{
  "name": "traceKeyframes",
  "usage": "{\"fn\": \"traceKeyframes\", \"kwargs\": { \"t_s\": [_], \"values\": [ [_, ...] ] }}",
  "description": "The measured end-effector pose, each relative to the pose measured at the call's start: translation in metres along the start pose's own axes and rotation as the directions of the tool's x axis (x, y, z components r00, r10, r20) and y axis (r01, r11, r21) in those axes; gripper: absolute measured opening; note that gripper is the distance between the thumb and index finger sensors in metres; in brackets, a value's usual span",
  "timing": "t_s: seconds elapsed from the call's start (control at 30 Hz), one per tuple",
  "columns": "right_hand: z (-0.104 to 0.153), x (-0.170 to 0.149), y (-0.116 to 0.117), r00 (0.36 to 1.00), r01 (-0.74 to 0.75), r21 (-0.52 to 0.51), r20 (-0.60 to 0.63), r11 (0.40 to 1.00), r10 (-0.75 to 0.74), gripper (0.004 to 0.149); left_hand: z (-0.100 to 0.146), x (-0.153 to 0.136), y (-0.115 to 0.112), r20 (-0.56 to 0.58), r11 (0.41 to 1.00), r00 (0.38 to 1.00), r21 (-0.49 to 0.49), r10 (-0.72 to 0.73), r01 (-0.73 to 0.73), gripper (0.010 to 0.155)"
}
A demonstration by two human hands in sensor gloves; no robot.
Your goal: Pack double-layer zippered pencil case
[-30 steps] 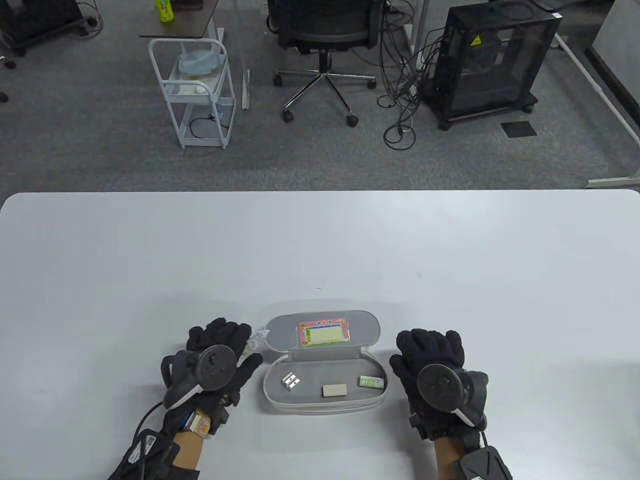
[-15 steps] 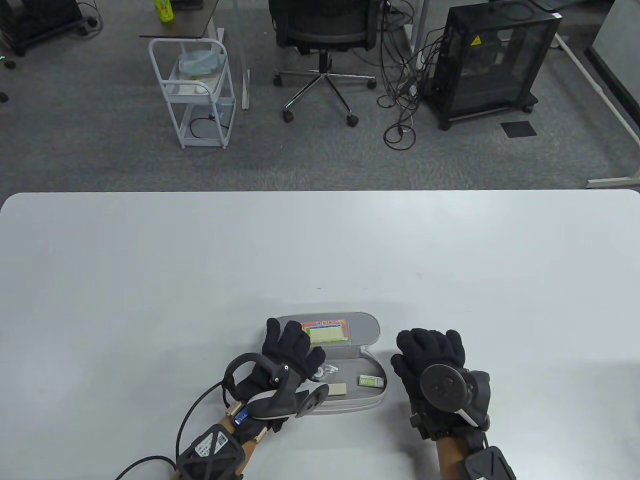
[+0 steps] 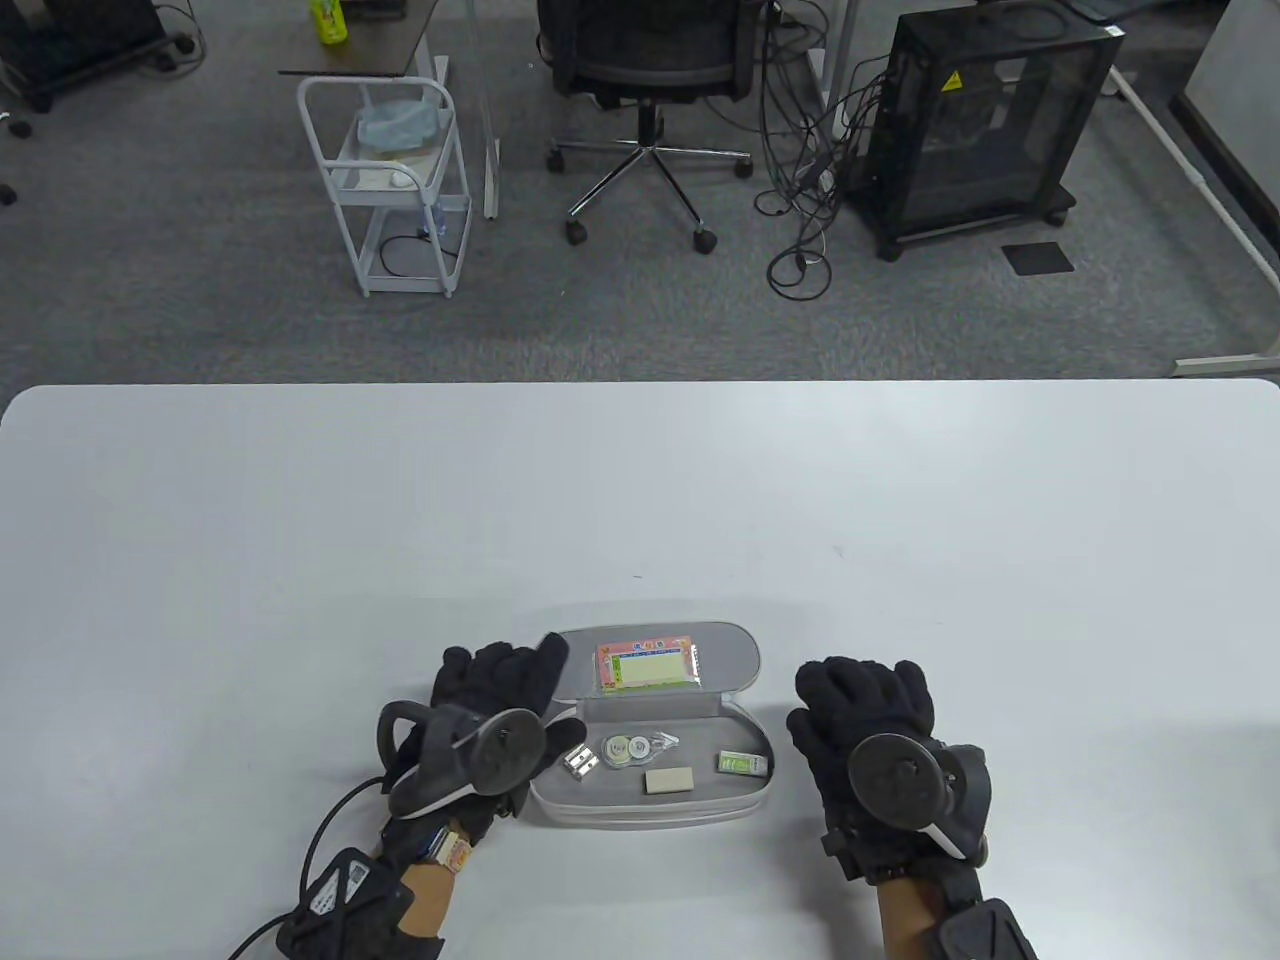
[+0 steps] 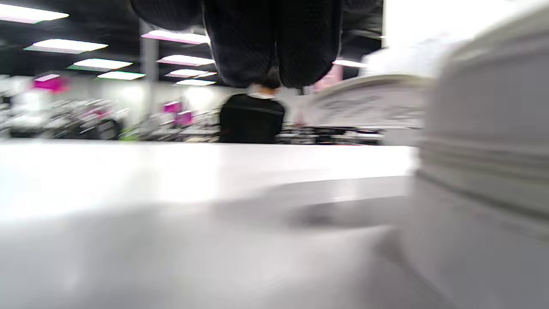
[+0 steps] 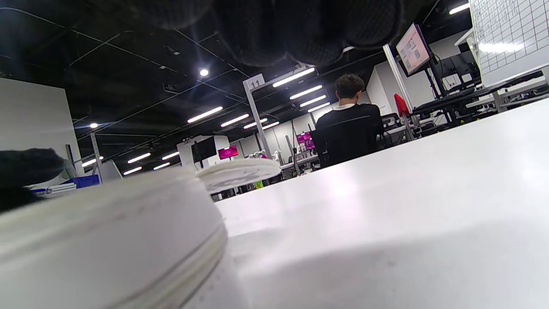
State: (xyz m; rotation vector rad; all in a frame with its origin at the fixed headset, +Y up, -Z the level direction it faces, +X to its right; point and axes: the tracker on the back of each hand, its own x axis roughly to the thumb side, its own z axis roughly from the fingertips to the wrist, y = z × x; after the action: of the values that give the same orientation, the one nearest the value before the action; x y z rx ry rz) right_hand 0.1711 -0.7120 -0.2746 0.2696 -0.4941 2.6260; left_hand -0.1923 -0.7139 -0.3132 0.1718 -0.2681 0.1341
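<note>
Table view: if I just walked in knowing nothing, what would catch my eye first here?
Probably the open pencil case near the table's front edge, its lid laid back showing a colourful card. Its tray holds a sharpener, a correction tape, an eraser and a small green-labelled box. A black-gloved left hand and right hand flank it, holding nothing.

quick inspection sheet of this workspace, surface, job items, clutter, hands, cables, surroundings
Surface: white table, bare apart from the job's things.
Job's things: pencil case lies open; in its tray a metal sharpener, correction tape, eraser and small green box; a card sits in the lid.
Clutter: nothing seen.
Hands: left hand beside the case's left end, holding nothing; right hand rests flat to the case's right.
Cables: a lead runs off the left glove.
Surroundings: office chair, white cart, black cabinet, floor cables.
</note>
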Motion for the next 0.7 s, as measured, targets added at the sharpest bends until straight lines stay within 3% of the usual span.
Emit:
{"fn": "traceKeyframes", "kwargs": {
  "t_s": [0.07, 0.13, 0.27, 0.4, 0.5, 0.53, 0.6, 0.67, 0.7],
  "values": [
    [-0.001, -0.001, 0.002, 1.000, -0.016, 0.016, -0.003, 1.000, 0.016, 0.055, -0.002, -0.016, -0.005, -0.129, 0.990, 0.983, -0.046, 0.128, -0.134, 0.077],
    [-0.001, -0.001, 0.004, 1.000, -0.024, 0.023, -0.002, 0.999, 0.024, 0.055, -0.004, -0.020, -0.013, -0.147, 0.969, 0.963, -0.071, 0.226, -0.238, 0.078],
    [-0.001, 0.000, 0.007, 1.000, -0.019, 0.040, -0.004, 0.999, 0.020, 0.055, -0.011, -0.013, -0.030, -0.083, 0.915, 0.939, -0.209, 0.334, -0.344, 0.088],
    [-0.001, 0.003, 0.012, 0.996, -0.084, 0.066, 0.015, 0.994, 0.083, 0.055, -0.015, -0.006, -0.038, -0.058, 0.886, 0.916, -0.235, 0.398, -0.400, 0.094],
    [-0.001, 0.003, 0.014, 0.996, -0.090, 0.077, 0.019, 0.993, 0.089, 0.055, -0.016, -0.011, -0.040, -0.058, 0.807, 0.850, -0.286, 0.524, -0.517, 0.093],
    [-0.001, 0.003, 0.014, 0.996, -0.089, 0.078, 0.018, 0.993, 0.088, 0.055, -0.015, -0.014, -0.038, -0.038, 0.776, 0.815, -0.282, 0.578, -0.564, 0.091],
    [-0.002, 0.003, 0.014, 0.996, -0.089, 0.077, 0.016, 0.993, 0.088, 0.055, -0.012, -0.023, -0.033, 0.011, 0.684, 0.693, -0.172, 0.721, -0.708, 0.090],
    [-0.002, 0.001, 0.013, 0.996, -0.087, 0.077, 0.008, 0.993, 0.087, 0.055, -0.008, -0.032, -0.027, 0.052, 0.547, 0.548, 0.027, 0.835, -0.837, 0.088],
    [-0.002, 0.000, 0.013, 0.996, -0.086, 0.077, 0.004, 0.993, 0.086, 0.055, -0.007, -0.033, -0.025, 0.057, 0.529, 0.530, 0.030, 0.846, -0.848, 0.086]
  ]
}}
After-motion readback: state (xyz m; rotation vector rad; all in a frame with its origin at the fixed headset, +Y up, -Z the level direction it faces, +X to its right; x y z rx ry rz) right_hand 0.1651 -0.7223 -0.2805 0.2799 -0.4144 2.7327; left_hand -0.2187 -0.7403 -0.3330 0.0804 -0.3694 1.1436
